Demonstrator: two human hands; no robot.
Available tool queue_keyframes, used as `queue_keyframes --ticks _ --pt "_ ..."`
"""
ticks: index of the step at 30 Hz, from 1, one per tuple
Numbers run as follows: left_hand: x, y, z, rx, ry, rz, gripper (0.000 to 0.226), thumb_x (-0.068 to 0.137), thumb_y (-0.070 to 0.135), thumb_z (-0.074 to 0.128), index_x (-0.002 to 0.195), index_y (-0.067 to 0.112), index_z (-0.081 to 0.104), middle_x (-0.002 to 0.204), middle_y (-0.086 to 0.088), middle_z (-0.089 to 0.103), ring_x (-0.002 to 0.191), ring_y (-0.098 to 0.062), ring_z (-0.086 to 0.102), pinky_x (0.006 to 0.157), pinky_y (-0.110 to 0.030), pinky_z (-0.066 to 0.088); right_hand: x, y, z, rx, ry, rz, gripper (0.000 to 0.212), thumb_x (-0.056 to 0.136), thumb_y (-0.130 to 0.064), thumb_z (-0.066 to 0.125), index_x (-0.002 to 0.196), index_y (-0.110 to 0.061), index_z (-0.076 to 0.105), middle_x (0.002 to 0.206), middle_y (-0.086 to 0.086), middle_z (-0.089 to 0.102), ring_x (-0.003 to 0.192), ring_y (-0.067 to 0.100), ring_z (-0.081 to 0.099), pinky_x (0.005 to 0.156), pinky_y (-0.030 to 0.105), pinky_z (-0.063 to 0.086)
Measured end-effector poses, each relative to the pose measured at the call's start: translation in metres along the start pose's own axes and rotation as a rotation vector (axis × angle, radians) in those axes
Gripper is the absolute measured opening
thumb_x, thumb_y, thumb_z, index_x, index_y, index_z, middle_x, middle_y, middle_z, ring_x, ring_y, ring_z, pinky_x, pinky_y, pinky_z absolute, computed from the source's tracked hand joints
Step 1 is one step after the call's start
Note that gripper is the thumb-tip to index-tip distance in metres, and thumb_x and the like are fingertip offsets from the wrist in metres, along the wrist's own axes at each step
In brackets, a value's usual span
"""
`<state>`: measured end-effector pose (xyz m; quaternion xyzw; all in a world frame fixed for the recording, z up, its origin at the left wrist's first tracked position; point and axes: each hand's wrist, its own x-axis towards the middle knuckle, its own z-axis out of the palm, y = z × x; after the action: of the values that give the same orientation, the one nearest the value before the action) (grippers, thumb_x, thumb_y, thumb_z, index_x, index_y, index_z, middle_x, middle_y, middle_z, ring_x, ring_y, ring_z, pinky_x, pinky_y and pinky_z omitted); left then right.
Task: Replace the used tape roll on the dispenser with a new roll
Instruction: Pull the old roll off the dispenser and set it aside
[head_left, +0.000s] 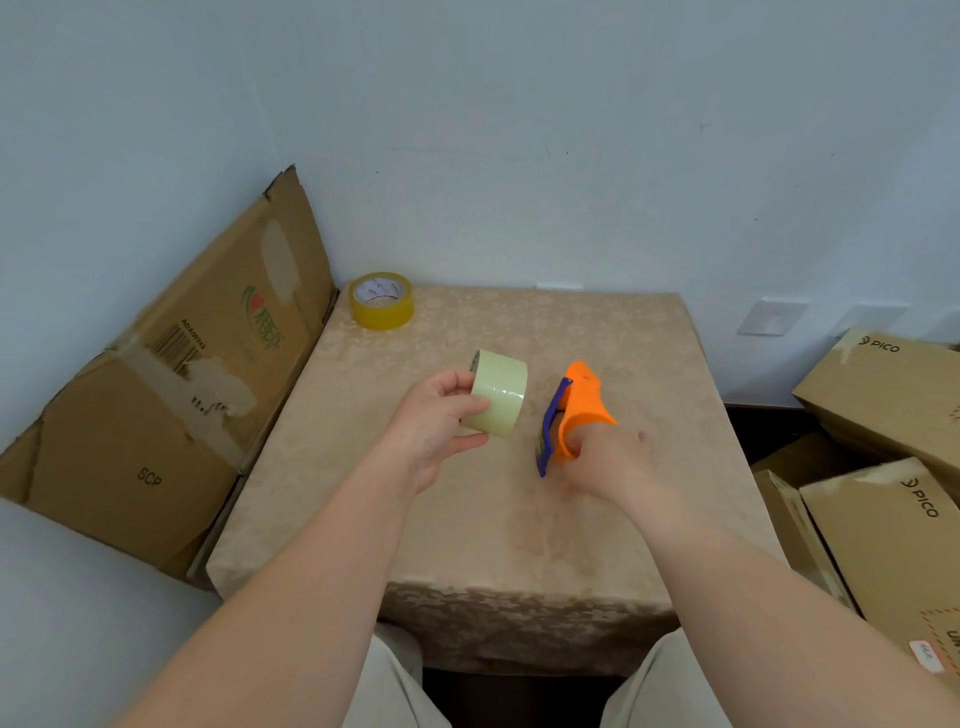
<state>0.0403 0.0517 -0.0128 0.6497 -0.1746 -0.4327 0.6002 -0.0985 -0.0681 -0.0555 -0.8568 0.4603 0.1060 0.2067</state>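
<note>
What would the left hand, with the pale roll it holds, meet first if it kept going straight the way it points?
Probably the orange dispenser in the right hand: the left hand points the pale tape roll towards it across a small gap. Depth is unclear from one view.

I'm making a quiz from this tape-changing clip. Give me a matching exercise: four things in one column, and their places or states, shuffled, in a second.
Things:
1. pale tape roll
2. orange dispenser
3. yellow tape roll
4. flattened cardboard box

Places or states:
A. lying at the table's far left corner
B. leaning beside the table's left edge
C. held in the left hand
D. gripped by the right hand

Pairs: 1-C, 2-D, 3-A, 4-B
</note>
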Motion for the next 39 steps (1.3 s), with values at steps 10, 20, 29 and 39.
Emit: queue_keyframes --ticks 10,20,29,39 --pt "-0.006 -0.002 0.004 0.167 -0.080 0.132 0.035 0.072 -0.019 0.049 0.072 0.015 0.058 0.076 -0.005 0.063 0.073 -0.016 0.057 0.070 -0.024 0.045 -0.020 -0.041 -0.043 1.378 -0.088 -0.073 0.026 0.095 -0.031 0.048 0.081 -0.018 0.065 0.078 0.001 0.065 0.070 0.017 0.057 0.068 0.027 0.043" --pt "-0.011 0.010 0.008 0.150 -0.046 0.135 0.014 0.083 0.011 0.063 0.092 0.023 0.063 0.088 0.003 0.067 0.090 -0.015 0.062 0.089 -0.039 0.049 -0.024 -0.037 -0.038 1.351 -0.243 -0.223 0.011 0.088 -0.012 0.061 0.085 -0.022 0.065 0.076 -0.010 0.065 0.064 0.000 0.060 0.065 0.023 0.039" --pt "-0.011 0.001 0.003 0.292 -0.165 0.184 0.021 0.078 -0.006 0.061 0.084 0.014 0.064 0.082 0.003 0.068 0.071 0.000 0.063 0.071 -0.014 0.049 -0.014 -0.039 -0.044 1.505 -0.216 -0.037 0.006 0.086 -0.023 0.065 0.086 -0.017 0.062 0.074 -0.003 0.063 0.065 0.011 0.056 0.052 0.020 0.039" --pt "-0.004 0.004 0.011 0.229 -0.086 0.197 0.020 0.080 0.002 0.062 0.095 0.014 0.063 0.090 -0.004 0.068 0.082 -0.016 0.060 0.073 -0.027 0.048 -0.012 -0.039 -0.044 1.533 -0.286 -0.017 0.005 0.090 -0.021 0.059 0.088 -0.019 0.063 0.080 -0.002 0.066 0.064 0.009 0.060 0.052 0.019 0.042"
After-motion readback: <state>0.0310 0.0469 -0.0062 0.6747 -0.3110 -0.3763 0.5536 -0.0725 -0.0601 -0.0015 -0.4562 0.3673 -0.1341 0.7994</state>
